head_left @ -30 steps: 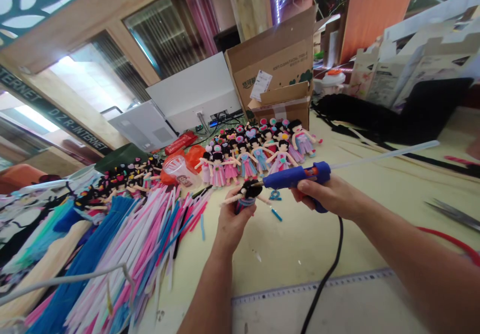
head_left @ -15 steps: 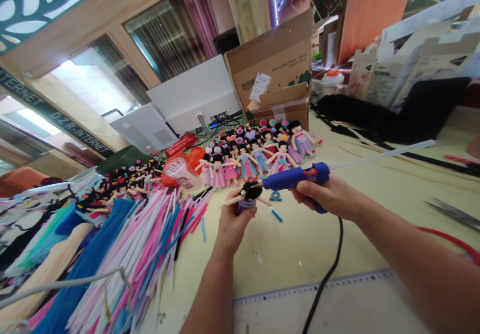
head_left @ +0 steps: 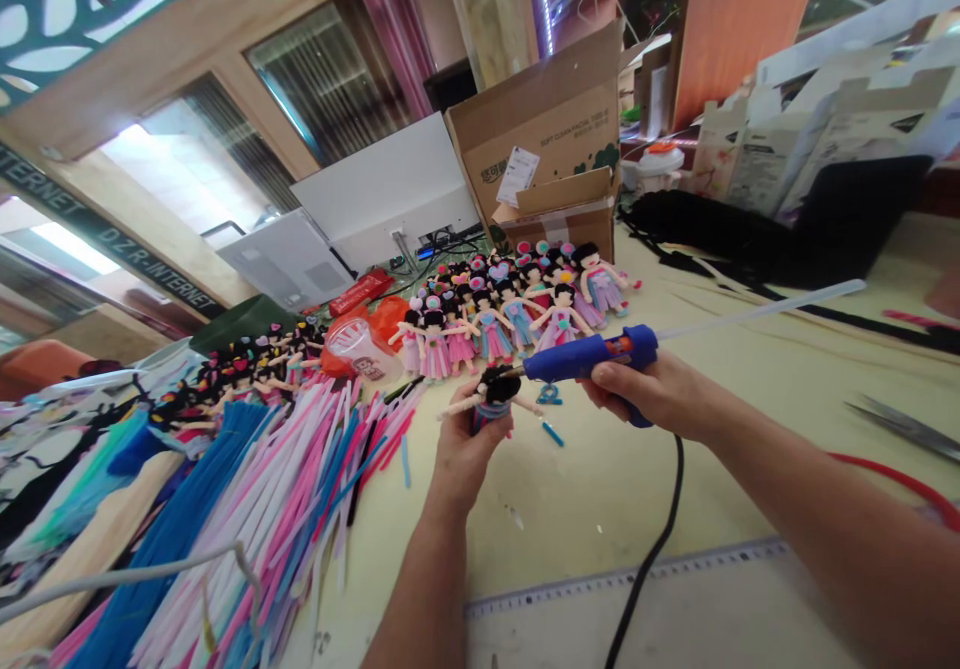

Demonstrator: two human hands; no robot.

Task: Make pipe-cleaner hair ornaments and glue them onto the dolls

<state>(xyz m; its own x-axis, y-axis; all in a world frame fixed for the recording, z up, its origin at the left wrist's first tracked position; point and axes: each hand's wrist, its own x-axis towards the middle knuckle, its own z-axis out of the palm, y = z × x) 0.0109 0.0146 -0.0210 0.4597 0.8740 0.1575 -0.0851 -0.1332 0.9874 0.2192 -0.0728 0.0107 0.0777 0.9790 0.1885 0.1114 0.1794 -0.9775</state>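
Two bare hands meet over a pale yellow table point(head_left: 555, 519) in the head view, one gripping a doll and the other a glue gun. The left hand point(head_left: 463, 459) closes around the body of the black-haired doll point(head_left: 500, 386), its head uppermost and its arms spread to either side; how far it tilts is hard to tell. The right hand point(head_left: 646, 389) wraps the handle of the blue glue gun point(head_left: 562, 358), whose long axis runs nearly level across the view, nozzle point(head_left: 517, 373) pointing left at the doll's hair. The nozzle is at the hair's right side; whether it touches cannot be told. A glue stick point(head_left: 780, 307) juts from the rear, toward the right.

Dozens of finished-looking dolls point(head_left: 495, 334) stand just beyond, between the hands and a carton point(head_left: 536, 124) printed "SOFT CLEAN FACIAL", the next word unclear, with Chinese characters beginning "悠可". The carton's white label point(head_left: 517, 176) is too small to read. A dark sign point(head_left: 112, 236) at left reads "TERNET DZR-INTERNET", its start cut off. Print on the clear cup point(head_left: 358, 344) is illegible. Scissors point(head_left: 909, 427) lie at right, well apart from the hands.
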